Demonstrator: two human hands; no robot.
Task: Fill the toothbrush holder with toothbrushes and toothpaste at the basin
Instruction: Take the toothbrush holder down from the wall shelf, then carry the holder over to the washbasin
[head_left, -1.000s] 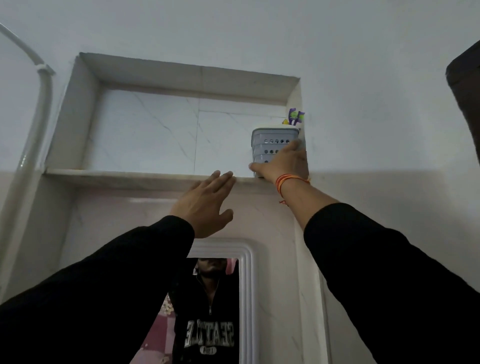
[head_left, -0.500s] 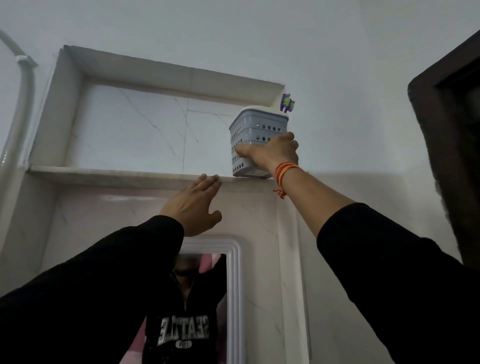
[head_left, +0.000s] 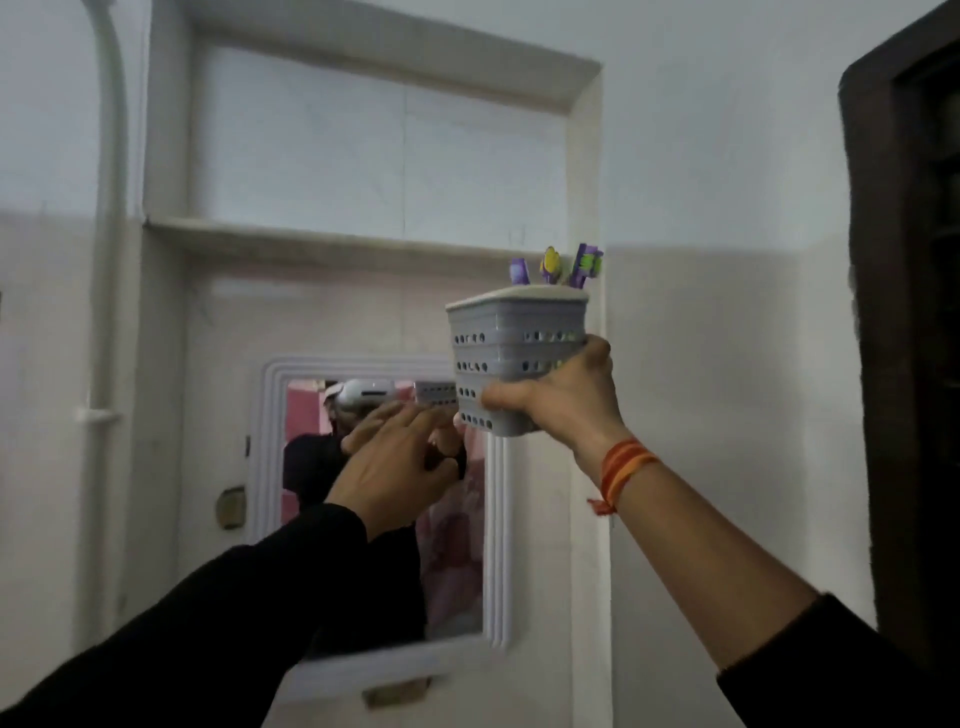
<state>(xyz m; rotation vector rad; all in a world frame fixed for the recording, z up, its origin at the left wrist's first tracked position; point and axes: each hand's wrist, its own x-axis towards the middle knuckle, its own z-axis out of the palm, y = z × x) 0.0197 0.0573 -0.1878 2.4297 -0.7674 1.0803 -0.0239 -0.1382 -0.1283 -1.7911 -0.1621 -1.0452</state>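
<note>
A grey perforated toothbrush holder (head_left: 511, 340) is in the air in front of the wall, below the recessed shelf (head_left: 332, 240). My right hand (head_left: 563, 400) grips its lower right side. Purple and yellow toothbrush heads (head_left: 558, 266) stick out of its top. My left hand (head_left: 397, 462) hovers just left of and below the holder, fingers spread, holding nothing. No toothpaste is visible.
A white-framed mirror (head_left: 379, 499) hangs on the wall under the shelf and reflects a person. A white pipe (head_left: 106, 218) runs down the left wall. A dark door frame (head_left: 904, 312) stands at the right.
My right hand has lifted the holder off the shelf and brought it down, level with the mirror's top. My left hand has dropped from the shelf edge. The view has tilted down.
</note>
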